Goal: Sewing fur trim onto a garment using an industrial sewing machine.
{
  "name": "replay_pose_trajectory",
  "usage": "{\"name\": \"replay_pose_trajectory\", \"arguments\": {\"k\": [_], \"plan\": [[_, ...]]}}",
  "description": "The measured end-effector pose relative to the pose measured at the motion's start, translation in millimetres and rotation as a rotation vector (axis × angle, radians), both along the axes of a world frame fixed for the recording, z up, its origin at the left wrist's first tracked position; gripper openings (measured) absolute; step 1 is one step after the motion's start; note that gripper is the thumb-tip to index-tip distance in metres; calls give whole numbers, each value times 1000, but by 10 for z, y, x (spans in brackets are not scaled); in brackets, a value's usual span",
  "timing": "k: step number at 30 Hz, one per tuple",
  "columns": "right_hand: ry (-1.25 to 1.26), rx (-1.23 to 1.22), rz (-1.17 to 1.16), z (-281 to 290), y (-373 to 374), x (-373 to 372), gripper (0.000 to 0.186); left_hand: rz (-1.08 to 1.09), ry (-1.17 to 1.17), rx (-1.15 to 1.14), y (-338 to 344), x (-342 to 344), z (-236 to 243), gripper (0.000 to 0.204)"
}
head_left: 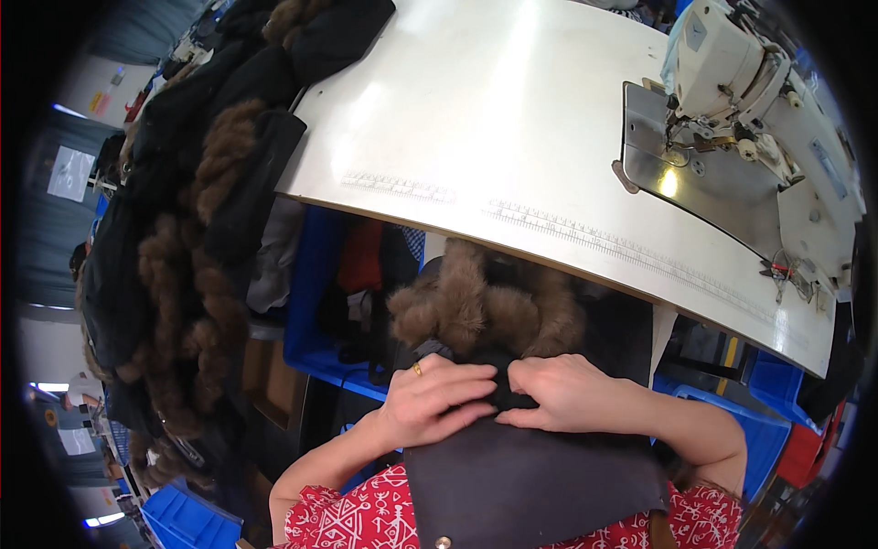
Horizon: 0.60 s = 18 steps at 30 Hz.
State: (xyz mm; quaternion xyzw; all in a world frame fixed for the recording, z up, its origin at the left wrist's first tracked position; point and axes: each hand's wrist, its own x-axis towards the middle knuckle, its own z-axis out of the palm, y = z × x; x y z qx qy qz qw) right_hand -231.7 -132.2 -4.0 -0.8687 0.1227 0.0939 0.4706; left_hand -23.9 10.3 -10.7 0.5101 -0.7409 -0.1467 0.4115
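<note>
My left hand (434,400), with a ring on one finger, has its fingers curled onto dark fabric (613,343) in my lap. Facing it, my right hand (558,393) is closed on the same fabric. Brown fur trim (462,306) lies bunched just above both hands, against the underside of the table. A dark apron (535,485) covers my front below the hands. The exact grip on the fabric is partly hidden by my fingers.
A white worktable (476,110) with printed rulers carries a sewing machine (722,73) and red-handled snips (776,270) at right. Dark fur-trimmed garments (155,247) are heaped at left. Blue bins (306,334) sit below the table. A person (85,392) is in the far-left background.
</note>
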Motion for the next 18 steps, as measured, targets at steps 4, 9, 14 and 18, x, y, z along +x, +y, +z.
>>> {"name": "replay_pose_trajectory", "arguments": {"k": [4, 9, 14, 18], "plan": [[-198, 143, 54, -66, -14, 31, 36, -114, -208, 142, -115, -27, 287, 47], [-211, 1235, -670, -166, 224, -136, 37, -204, -282, 213, -129, 97, 308, 41], [-612, 989, -545, -271, 344, -222, 36, -85, -9, 196, -19, 143, 42, 22], [-848, 99, -114, -226, 231, -178, 33, 48, 116, 191, 57, 103, -125, 19]]}}
